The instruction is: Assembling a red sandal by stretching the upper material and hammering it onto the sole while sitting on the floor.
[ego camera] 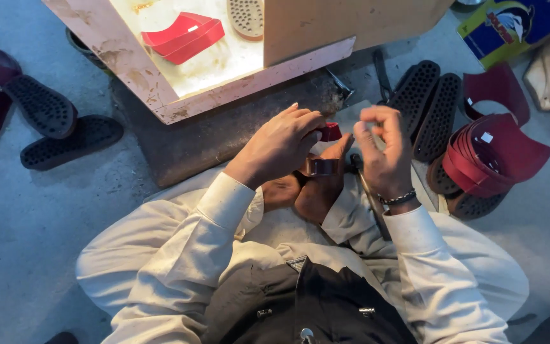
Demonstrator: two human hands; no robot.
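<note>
Strap (326, 150), dark red and glossy, pinched by left hand (281, 146).

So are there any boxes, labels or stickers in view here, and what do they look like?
Cardboard box: top right corner on the floor, rectangular, blue and yellow-green, with a bird picture.
Small sticker: white square on the stack of dark red straps, right of the right hand.

Bright light falls on the pale board (192, 64) at the top, nearly washing out its surface. The grey floor (27, 223) lies in a cooler, dimmer tone. Soft shadow pools under the board's edge and between the left hand (281, 146) and right hand (383, 150). Fingers look slightly smeared; the corners are soft and darker.
</note>
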